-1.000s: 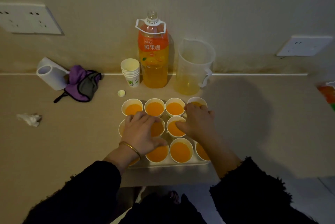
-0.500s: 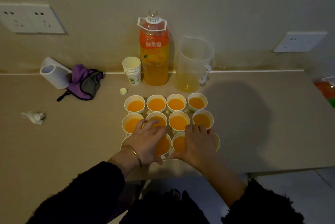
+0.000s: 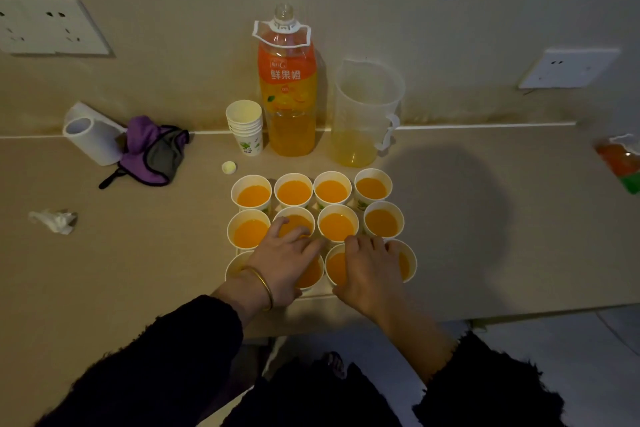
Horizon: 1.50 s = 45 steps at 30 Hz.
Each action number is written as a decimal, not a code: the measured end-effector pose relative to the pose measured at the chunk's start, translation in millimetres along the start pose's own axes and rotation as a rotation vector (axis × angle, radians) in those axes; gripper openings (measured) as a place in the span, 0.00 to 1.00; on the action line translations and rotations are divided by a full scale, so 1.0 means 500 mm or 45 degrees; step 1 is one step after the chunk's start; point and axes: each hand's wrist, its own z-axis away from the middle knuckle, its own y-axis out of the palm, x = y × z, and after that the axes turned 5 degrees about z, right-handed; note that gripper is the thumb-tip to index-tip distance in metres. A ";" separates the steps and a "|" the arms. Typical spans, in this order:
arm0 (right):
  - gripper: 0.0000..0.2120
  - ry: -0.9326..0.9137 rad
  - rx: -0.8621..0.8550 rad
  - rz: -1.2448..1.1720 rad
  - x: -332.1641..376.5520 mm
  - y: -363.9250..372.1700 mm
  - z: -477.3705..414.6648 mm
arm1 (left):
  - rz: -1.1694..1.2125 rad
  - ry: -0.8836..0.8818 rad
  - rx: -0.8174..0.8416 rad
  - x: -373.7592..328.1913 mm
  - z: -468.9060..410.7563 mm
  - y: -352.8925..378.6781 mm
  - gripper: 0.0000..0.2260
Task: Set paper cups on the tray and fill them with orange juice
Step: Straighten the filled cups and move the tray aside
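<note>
Cups [image 3: 331, 191], white paper ones full of orange juice, are standing in three close rows on the tray [image 3: 317, 292] at the table's [image 3: 485, 219] near edge. The left hand [image 3: 284, 264] and right hand [image 3: 370, 271] are resting over the front row, fingers loose, grasping nothing.

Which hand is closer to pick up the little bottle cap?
Probably the left hand: the bottle cap lies left of the filled cups, on its side; the right hand would reach across them.
</note>
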 end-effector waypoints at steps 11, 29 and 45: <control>0.28 -0.071 -0.003 0.014 -0.008 0.003 -0.012 | 0.009 -0.006 -0.227 0.005 0.007 0.033 0.46; 0.36 -0.037 0.042 0.006 -0.015 -0.002 -0.009 | 0.017 -0.061 -0.489 0.000 0.011 0.073 0.48; 0.38 0.109 -0.122 -0.194 -0.053 -0.053 -0.018 | 0.450 -0.138 -0.590 0.027 -0.007 0.030 0.35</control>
